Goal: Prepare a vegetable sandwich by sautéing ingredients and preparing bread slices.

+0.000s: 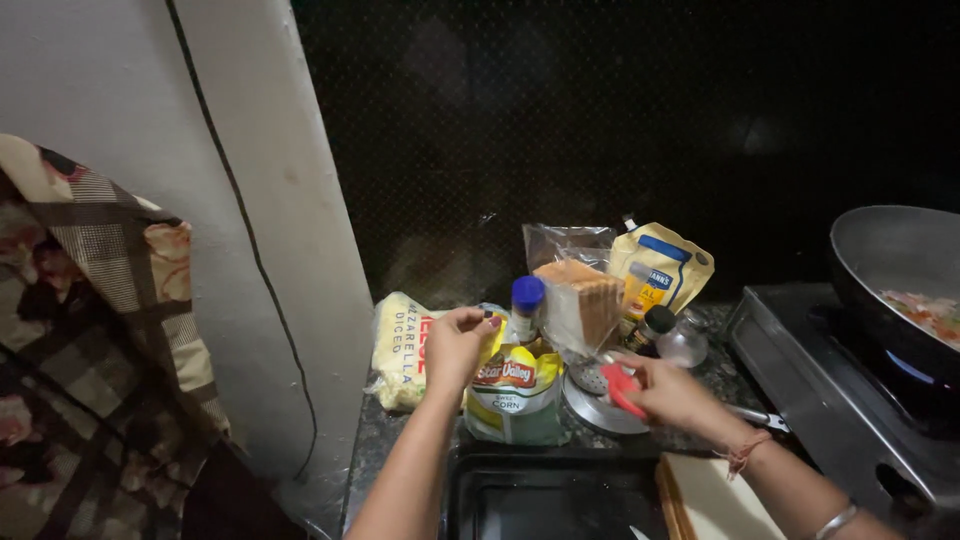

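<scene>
Corn bag stands just below our pinching left hand; right hand, farther right of it, grips a red piece.

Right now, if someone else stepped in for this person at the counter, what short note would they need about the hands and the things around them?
Left hand: raised, fingertips pinched together above the yellow corn packet; whether it holds anything is too small to tell.
Right hand: closed on a small red item over the round metal lid.
Nearby: bag of diced cheese, blue-capped bottle, bagged sliced bread, yellow sauce pouch, dark-capped bottle.
Pan with chopped food sits on the stove, blue flame lit.
Black tray in front shows nothing in it.
</scene>
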